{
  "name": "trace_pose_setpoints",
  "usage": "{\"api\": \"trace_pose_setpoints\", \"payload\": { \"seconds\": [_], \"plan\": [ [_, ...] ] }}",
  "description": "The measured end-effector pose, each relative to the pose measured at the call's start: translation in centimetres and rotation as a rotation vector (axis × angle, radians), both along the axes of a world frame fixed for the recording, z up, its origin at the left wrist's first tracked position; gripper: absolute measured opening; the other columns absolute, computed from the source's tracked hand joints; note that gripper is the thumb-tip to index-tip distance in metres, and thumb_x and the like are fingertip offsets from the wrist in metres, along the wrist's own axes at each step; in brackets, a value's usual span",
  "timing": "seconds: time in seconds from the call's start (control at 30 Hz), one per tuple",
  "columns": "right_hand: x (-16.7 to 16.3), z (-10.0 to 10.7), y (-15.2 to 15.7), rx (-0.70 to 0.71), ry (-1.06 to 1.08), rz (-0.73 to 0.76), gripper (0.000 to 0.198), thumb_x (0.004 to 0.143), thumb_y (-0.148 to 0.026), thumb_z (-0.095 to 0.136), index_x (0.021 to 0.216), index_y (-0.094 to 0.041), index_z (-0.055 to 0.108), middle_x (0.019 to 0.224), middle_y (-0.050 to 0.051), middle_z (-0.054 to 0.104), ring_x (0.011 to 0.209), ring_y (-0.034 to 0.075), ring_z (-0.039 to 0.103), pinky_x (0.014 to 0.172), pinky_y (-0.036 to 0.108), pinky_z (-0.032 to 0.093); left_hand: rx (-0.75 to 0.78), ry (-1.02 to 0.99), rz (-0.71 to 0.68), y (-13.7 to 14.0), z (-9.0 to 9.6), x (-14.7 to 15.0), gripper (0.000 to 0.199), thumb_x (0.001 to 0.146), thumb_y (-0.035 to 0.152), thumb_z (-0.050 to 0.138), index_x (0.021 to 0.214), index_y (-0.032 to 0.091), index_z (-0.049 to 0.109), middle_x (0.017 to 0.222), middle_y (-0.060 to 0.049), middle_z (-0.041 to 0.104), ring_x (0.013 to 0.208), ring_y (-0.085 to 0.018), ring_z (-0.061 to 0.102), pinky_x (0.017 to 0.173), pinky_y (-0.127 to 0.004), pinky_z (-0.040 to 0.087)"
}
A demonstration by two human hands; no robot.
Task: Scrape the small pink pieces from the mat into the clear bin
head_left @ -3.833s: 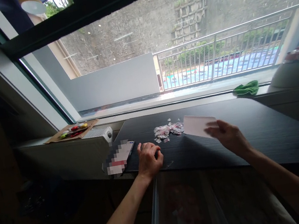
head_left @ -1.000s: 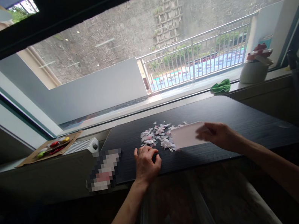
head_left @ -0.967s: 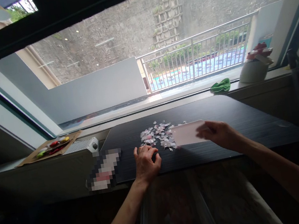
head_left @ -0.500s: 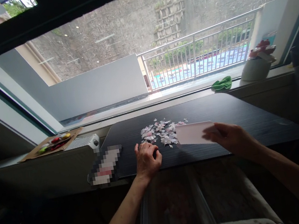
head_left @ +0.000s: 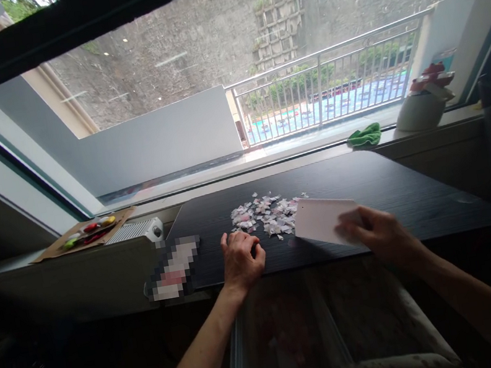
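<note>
My right hand (head_left: 378, 229) grips a thin, stiff white rectangular board (head_left: 321, 216) by its right end. The board tilts up a little, and a small dark hole shows near its far left corner. Its left edge is beside a loose pile of torn paper scraps (head_left: 277, 216), mostly white with some pinkish bits. Just in front of the pile, my left hand (head_left: 243, 261) rests at the near edge of the dark table (head_left: 397, 190). Its fingers are loosely curled, and nothing shows in them.
A blurred-out flat object (head_left: 175, 269) lies at the table's left end. Below the near edge stands a see-through bin (head_left: 281, 341) with dim contents. A green cloth (head_left: 364, 135) and a white bottle with a red top (head_left: 421, 107) are on the windowsill. Cardboard (head_left: 55, 243) lies left.
My right hand has drawn the board slightly right and toward me, and its angle has turned, its right end now lower. My left hand stays in place.
</note>
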State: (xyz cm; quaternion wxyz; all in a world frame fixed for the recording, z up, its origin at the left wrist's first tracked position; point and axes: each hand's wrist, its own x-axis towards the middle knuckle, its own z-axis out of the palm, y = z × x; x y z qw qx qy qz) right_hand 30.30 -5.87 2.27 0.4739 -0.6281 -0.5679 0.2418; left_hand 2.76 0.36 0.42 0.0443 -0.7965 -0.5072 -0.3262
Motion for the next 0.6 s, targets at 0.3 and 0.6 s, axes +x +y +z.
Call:
{"api": "trace_pose_setpoints", "payload": {
  "seconds": [0.3,0.6],
  "plan": [
    [-1.1,0.1,-0.1,-0.153,0.294,0.067,0.027,0.064,-0.034,0.07,0.086,-0.017,0.07,0.078,0.004,0.073,0.068,0.019,0.067,0.056,0.027,0.052,-0.079,-0.004,-0.109,-0.1,0.3,-0.1,0.013,0.077,0.025,0.057,0.085,0.022,0.066,0.091,-0.003,0.064,0.098,-0.023,0.057,0.108,-0.055,0.025],
    [-0.9,0.3,-0.8,-0.205,0.459,0.041,0.027,0.064,-0.033,0.071,0.088,-0.019,0.07,0.078,0.002,0.074,0.066,0.018,0.068,0.056,0.025,0.054,-0.154,0.024,-0.248,-0.1,0.5,-0.4,0.024,0.074,0.031,0.062,0.096,0.022,0.066,0.098,-0.005,0.062,0.106,-0.024,0.055,0.108,-0.053,0.026]
  ]
}}
